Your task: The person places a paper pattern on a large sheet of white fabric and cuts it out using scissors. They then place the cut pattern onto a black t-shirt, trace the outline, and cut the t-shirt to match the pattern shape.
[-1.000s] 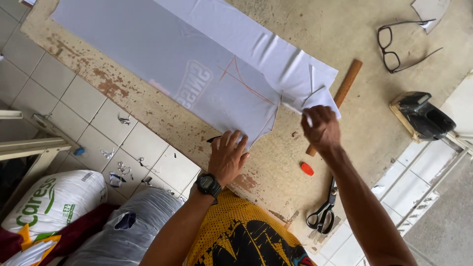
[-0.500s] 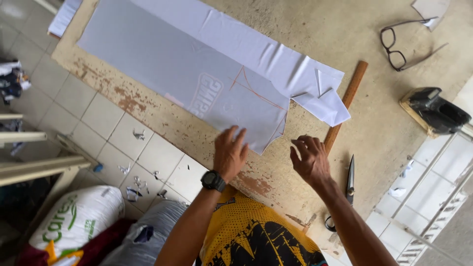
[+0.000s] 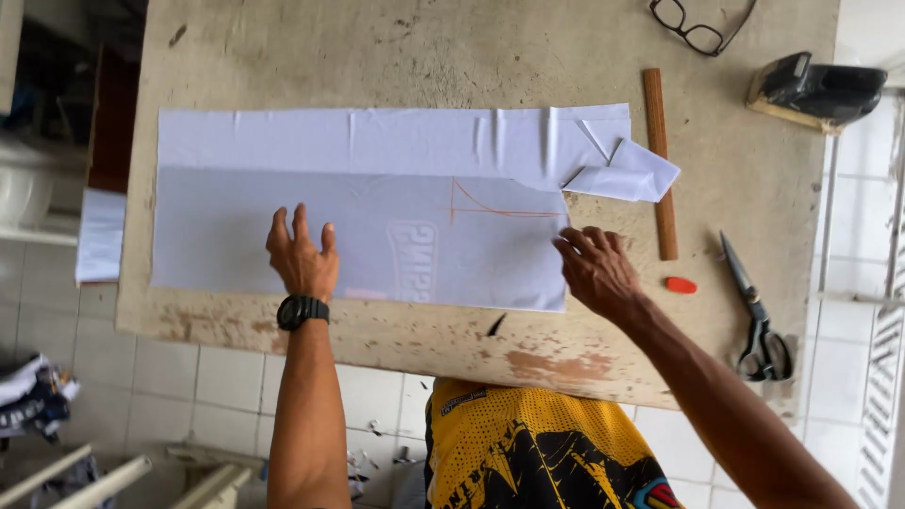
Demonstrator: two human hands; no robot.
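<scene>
Both hands empty, left hand (image 3: 300, 254) flat on white fabric (image 3: 377, 203), right hand (image 3: 596, 271) at its edge, scissors (image 3: 754, 316) near.

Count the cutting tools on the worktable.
1: scissors lie at the table's right edge, right of the wooden ruler and red chalk. A small dark object near the front edge is unclear.

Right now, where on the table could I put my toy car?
Bare table lies above the white fabric, left of the glasses. Another strip runs below the fabric. It is crowded on the right: wooden ruler, red chalk, scissors.
</scene>
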